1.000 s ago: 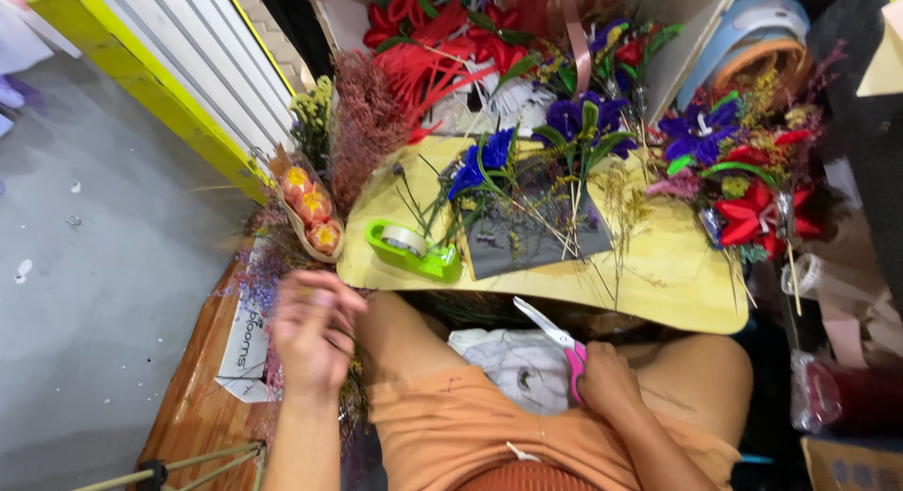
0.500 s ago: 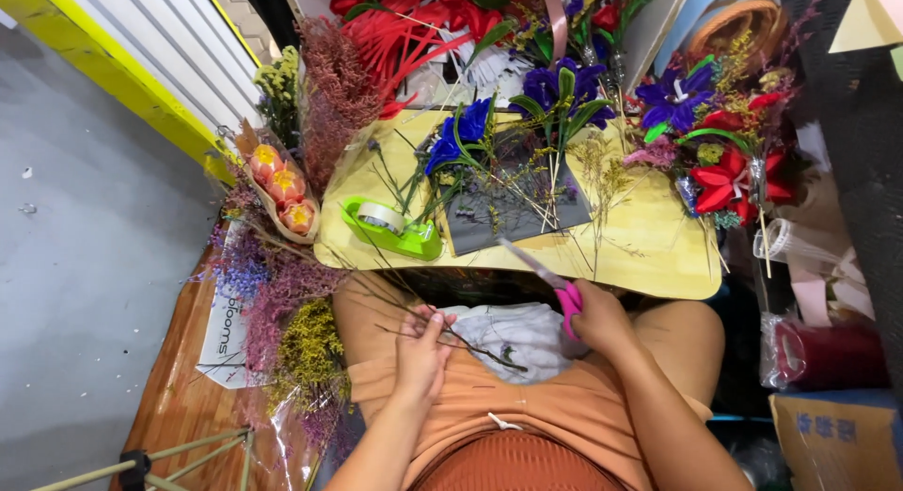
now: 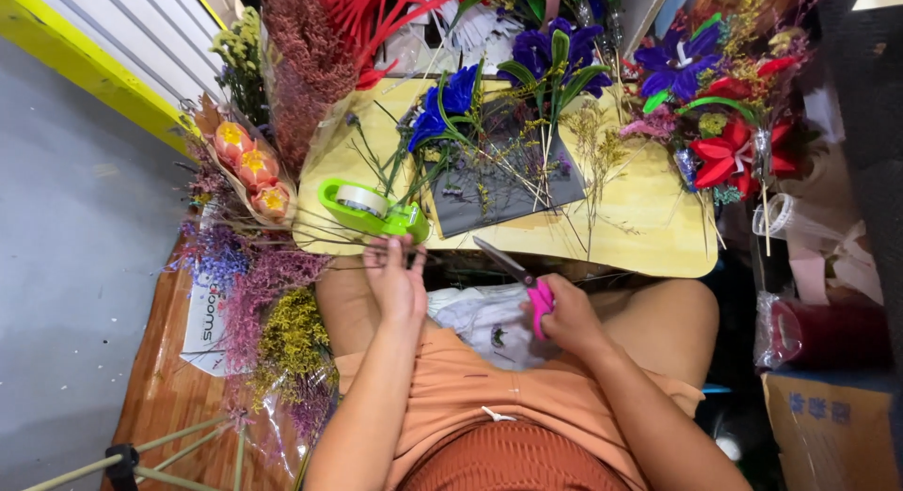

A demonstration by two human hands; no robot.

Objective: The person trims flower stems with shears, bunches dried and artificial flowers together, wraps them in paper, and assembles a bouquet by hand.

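Note:
I sit at a small yellow table [image 3: 649,232] with flowers on it. My left hand [image 3: 396,282] is at the table's near edge, fingers pinched on thin dried stems [image 3: 324,239] that run out to the left, just below a green tape dispenser [image 3: 369,210]. My right hand [image 3: 562,312] holds pink-handled scissors [image 3: 515,270] over my lap, blades pointing up-left toward the table edge. Blue and purple artificial flowers [image 3: 450,101] lie on a grey sheet [image 3: 503,185] in the table's middle.
Red and purple flowers [image 3: 729,152] crowd the right of the table. Dried purple and yellow bunches [image 3: 273,308] lie on the wooden floor [image 3: 160,397] at left, beside wrapped orange flowers [image 3: 252,166]. A cardboard box [image 3: 828,425] stands at right. White cloth [image 3: 489,326] covers my lap.
My left hand has come from the dried bunches at left up to the table edge with thin stems. My right hand with the scissors has shifted slightly toward the centre.

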